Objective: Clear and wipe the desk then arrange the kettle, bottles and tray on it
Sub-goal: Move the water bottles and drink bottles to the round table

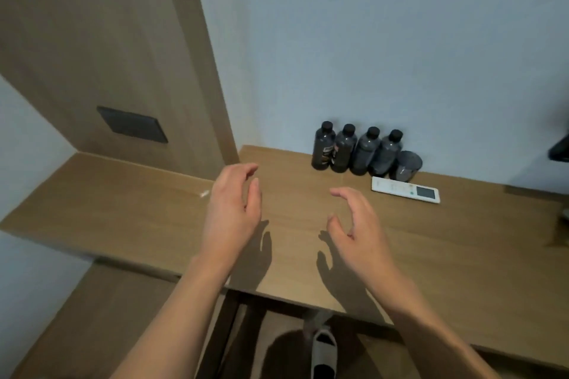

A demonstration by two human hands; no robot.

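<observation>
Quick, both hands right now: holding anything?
Left hand: open, fingers loosely curled, empty, above the desk.
Right hand: open, loosely curled, empty.

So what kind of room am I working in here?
Probably a hotel room. A row of four identical dark bottles stands against the wall beside a dark cup, a white remote lies in front, and the wooden desk is built into the wall by a panelled column with a switch plate.

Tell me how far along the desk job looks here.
Done: four dark bottles stand in a row at the wall beside a dark cup. In hand: nothing; left hand and right hand hover open over the desk. Left: no kettle or tray visible; remote and a scrap remain.
</observation>
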